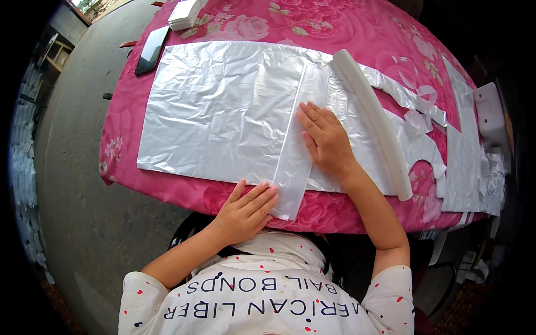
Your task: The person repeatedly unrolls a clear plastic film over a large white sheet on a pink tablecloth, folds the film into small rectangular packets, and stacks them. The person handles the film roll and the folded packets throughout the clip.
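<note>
A folded strip of clear plastic film (296, 153) lies slantwise over a wide, wrinkled sheet of the same silvery film (209, 106). Its near end hangs past the sheet's front edge. My right hand (328, 137) rests flat on the upper part of the strip, fingers stretched out. At the near edge of the sheet, my left hand (248, 206) lies with its fingers extended, the tips touching the film beside the strip. A long white roll or tube (371, 125) lies across the sheet, right of my right hand.
The table has a pink flowered cloth (123, 145). A dark phone (152, 51) and a stack of white flat pieces (184, 14) lie at the far left. Plastic bags with handles (419, 139) and more film (462, 167) cover the right side, near a white plastic box (492, 114).
</note>
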Demonstrator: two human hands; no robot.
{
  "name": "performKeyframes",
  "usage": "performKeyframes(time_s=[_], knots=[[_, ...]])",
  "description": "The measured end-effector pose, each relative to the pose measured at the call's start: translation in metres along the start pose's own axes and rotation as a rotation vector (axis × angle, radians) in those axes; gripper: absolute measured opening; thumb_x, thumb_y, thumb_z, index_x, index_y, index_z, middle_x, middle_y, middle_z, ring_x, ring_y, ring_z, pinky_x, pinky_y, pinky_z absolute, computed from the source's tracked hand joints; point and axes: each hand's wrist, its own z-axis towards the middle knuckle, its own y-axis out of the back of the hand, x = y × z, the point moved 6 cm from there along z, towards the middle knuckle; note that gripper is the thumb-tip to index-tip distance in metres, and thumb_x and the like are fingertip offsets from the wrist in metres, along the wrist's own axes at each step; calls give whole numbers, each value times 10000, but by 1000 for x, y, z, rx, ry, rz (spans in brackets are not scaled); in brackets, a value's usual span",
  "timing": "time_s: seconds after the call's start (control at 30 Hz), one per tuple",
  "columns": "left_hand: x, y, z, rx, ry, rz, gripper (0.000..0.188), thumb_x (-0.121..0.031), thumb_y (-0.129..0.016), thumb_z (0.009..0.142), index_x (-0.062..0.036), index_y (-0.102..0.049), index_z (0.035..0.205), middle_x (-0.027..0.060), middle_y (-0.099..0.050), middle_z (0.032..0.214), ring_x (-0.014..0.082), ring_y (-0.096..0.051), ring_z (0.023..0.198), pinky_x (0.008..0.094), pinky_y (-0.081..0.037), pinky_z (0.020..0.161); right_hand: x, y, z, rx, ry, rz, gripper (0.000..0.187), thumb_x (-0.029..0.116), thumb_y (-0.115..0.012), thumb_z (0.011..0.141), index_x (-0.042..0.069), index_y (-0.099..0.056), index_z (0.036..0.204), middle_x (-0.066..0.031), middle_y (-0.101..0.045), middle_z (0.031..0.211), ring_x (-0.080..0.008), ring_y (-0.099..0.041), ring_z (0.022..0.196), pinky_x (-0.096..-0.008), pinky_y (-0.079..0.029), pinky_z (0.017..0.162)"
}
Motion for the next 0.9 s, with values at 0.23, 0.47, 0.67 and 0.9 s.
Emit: performKeyframes(time_s=[0.23, 0.47, 0.67, 0.9], knots=[[36, 31, 18, -163, 127, 63, 321, -68, -602, 765, -61, -607, 1085, 107, -583, 1198, 258, -546, 1130, 474, -257, 1061, -9, -23, 17, -53, -320, -190, 492, 250, -527, 852, -16, -470, 1262, -177, -431, 1344, -316, -361, 1282, -478, -219, 1070], [60, 41, 25, -189, 282, 26, 574, -211, -663, 749, 12, -477, 1245, 168, -486, 1303, 299, -466, 1212, 474, -266, 1049, 32, -18, 33, -18, -89, 216, 485, 128, -560, 821, 37, -460, 1286, -160, -363, 1400, -322, -299, 1321, -444, -242, 1075], [58, 21, 33, -178, 360, 45, 660, -272, -692, 735, 30, -443, 1266, 184, -443, 1339, 314, -403, 1265, 481, -261, 1051, 50, -17, 13, 180, 238, 226, 356, 57, -590, 777, 79, -587, 1133, -69, -506, 1300, -238, -396, 1278, -413, -326, 1042], [47, 12, 25, -90, 155, 213, 489, -215, -652, 763, -22, -541, 1198, 135, -500, 1299, 282, -424, 1256, 466, -258, 1065, 48, -16, 8, 36, 287, 261, 237, 65, -610, 742, 84, -653, 975, -17, -642, 1086, -178, -576, 1076, -360, -441, 940]])
